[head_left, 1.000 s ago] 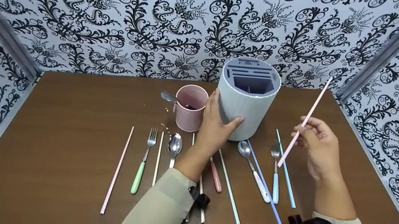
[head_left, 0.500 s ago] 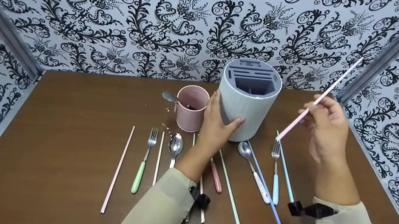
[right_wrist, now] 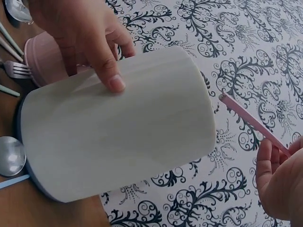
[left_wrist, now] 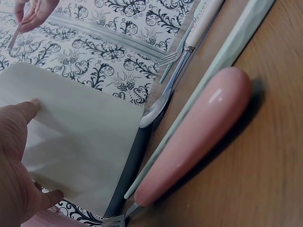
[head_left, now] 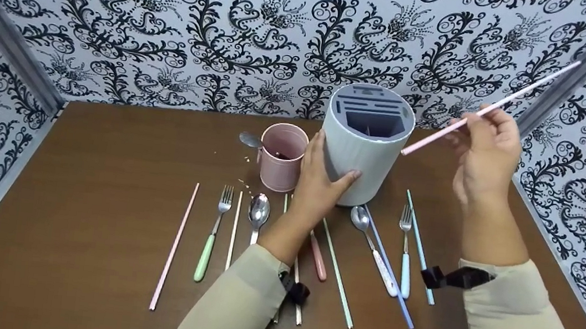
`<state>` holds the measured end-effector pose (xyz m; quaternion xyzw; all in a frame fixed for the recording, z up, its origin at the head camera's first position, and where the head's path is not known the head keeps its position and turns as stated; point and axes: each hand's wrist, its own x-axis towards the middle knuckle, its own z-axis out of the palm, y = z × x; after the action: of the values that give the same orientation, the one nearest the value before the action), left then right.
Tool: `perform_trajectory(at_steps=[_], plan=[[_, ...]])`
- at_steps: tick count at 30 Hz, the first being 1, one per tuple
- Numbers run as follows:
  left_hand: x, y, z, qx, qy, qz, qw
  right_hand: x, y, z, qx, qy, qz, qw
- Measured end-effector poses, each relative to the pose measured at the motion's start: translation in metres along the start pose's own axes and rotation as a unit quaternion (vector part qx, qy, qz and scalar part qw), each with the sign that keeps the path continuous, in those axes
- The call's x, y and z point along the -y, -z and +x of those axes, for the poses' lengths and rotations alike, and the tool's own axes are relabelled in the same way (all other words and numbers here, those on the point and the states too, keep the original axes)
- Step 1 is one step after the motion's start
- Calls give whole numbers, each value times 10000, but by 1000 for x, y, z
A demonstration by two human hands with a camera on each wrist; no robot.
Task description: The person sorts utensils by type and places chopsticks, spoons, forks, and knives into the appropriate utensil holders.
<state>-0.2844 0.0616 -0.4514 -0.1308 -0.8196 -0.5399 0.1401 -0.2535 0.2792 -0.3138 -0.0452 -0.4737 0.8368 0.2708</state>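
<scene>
A pink chopstick (head_left: pixel 528 93) is pinched between the thumb and fingers of my right hand (head_left: pixel 490 155), raised over the table's right side. It slants, with its lower end beside the upper right wall of the pale grey utensil holder (head_left: pixel 368 165). The holder stands upright, its dark slotted insert (head_left: pixel 370 107) on top. My left hand (head_left: pixel 318 187) holds the holder's left side, thumb on the front and fingers round the side. In the left wrist view, a pink-handled fork (left_wrist: pixel 194 137) lies near its base. The right wrist view shows the chopstick's tip (right_wrist: pixel 223 97) apart from the holder.
A pink cup (head_left: pixel 278 174) stands left of the holder, with a spoon head (head_left: pixel 249 139) beside it. Across the brown table (head_left: pixel 97 207) lie a green-handled fork (head_left: pixel 205 257), a large spoon (head_left: pixel 259 210), a white-handled spoon (head_left: pixel 383 270), a blue-handled fork (head_left: pixel 405 276) and several chopsticks.
My right hand has risen with the pink chopstick, which has tilted flatter, its lower end coming up to the holder's upper wall. The left hand and holder have stayed in place.
</scene>
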Motion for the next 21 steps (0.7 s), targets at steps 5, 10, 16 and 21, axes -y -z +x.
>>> perform_trajectory(at_steps=[5, 10, 16, 21], plan=[[0, 0, 1, -7, -37, -77, 10000, -6, -10, 9, -203, 118, 39, 9997], [0, 0, 0, 8, -46, -164, 9999, -14, -13, 15, -236, 252, -39, 9994], [0, 0, 1, -16, -75, -139, 9999, -22, -14, 19, -186, 325, -273, 9989], [0, -1, 1, -18, -73, -97, 9999, -30, -16, 19, -114, 384, -439, 9982]])
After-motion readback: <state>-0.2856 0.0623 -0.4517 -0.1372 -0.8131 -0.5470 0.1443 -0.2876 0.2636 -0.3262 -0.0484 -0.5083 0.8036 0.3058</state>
